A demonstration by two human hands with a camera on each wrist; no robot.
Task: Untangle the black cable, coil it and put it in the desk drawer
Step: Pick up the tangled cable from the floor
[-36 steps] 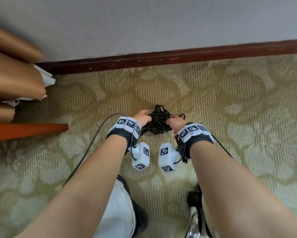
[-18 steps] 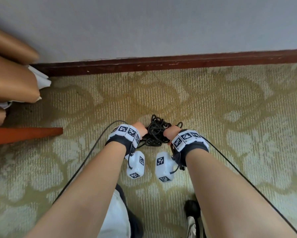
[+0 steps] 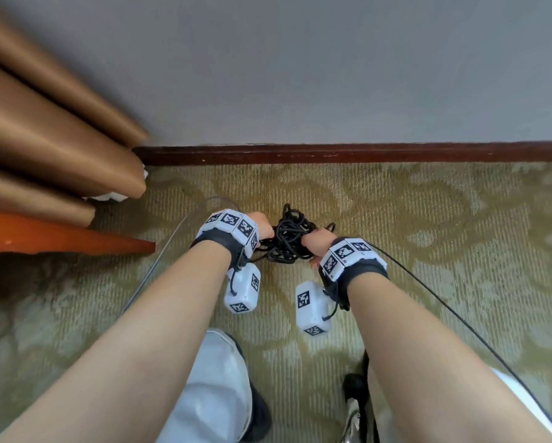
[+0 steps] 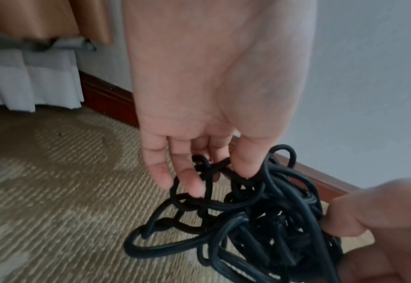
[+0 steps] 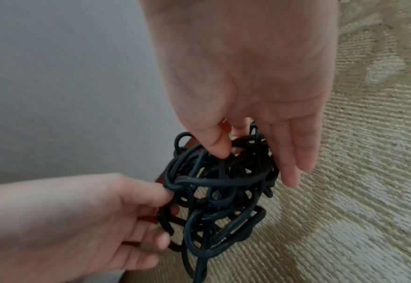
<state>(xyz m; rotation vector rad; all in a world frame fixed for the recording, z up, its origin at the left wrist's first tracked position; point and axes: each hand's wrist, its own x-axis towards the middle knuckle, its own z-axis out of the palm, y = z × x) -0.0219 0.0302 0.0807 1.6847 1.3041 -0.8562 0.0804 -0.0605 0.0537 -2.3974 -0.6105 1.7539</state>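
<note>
The left hand [image 4: 214,107] hangs palm-down with its thumb and forefinger pinching one strand at the top of the tangle, the other fingers [image 4: 161,172] hooked loosely through loops. The right hand [image 5: 248,80] pinches another strand between thumb and forefinger at the far side of the knot, its remaining fingers straight and slack. Between the two, the black cable [image 3: 289,239] is a dense snarl of loops held just above the patterned carpet [image 3: 428,251], at the centre of the head view, with the dark wooden skirting board [image 3: 364,153] at 12 o'clock and tan curtains [image 3: 44,148] at 10 o'clock. An orange-brown furniture edge [image 3: 60,239] lies at 9 o'clock; the desk drawer is not visible.

The cable looks light, rubbery and fairly springy, so loops should hold their curl and snag on each other rather than slide freely. Hard pulling would likely tighten the knot. A better hold is probably a free end or plug, not clearly identifiable here, fed back through loose outer loops while the other hand steadies the mass.
</note>
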